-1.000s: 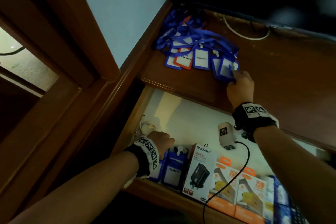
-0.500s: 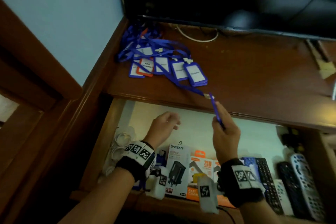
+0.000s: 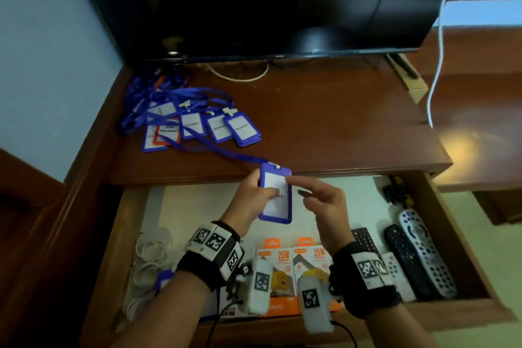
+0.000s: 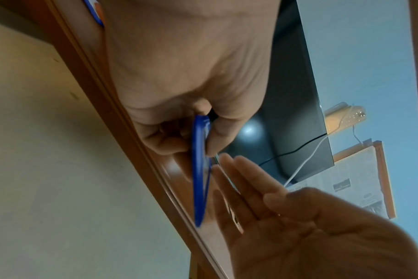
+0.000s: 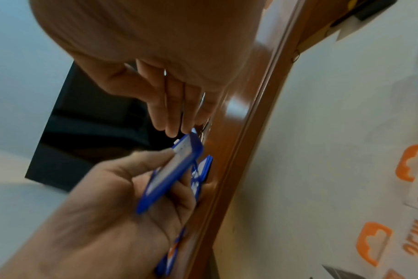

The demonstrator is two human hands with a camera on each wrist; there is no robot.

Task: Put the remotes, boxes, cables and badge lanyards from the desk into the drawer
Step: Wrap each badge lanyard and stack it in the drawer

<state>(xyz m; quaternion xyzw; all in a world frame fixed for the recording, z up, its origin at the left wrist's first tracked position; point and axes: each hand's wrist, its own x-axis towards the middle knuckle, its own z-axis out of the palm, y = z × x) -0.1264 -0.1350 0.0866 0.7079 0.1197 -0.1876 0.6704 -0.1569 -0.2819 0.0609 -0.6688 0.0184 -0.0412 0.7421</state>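
My left hand grips a blue badge holder by its left edge, above the open drawer. Its blue strap trails back across the desk to a pile of badge lanyards at the back left. My right hand is open beside the badge, fingers straight, the index tip at its top right corner. In the left wrist view thumb and fingers pinch the badge edge-on. The right wrist view shows my straight fingers just above the badge.
Inside the drawer lie several remotes on the right, orange charger boxes at the front, coiled white cables on the left and another blue badge. A dark TV stands behind the desk. A white cord hangs at right.
My right hand pulled one badge off the pile toward the drawer. My left hand rose from the drawer and took the badge. My right hand let go and opened.
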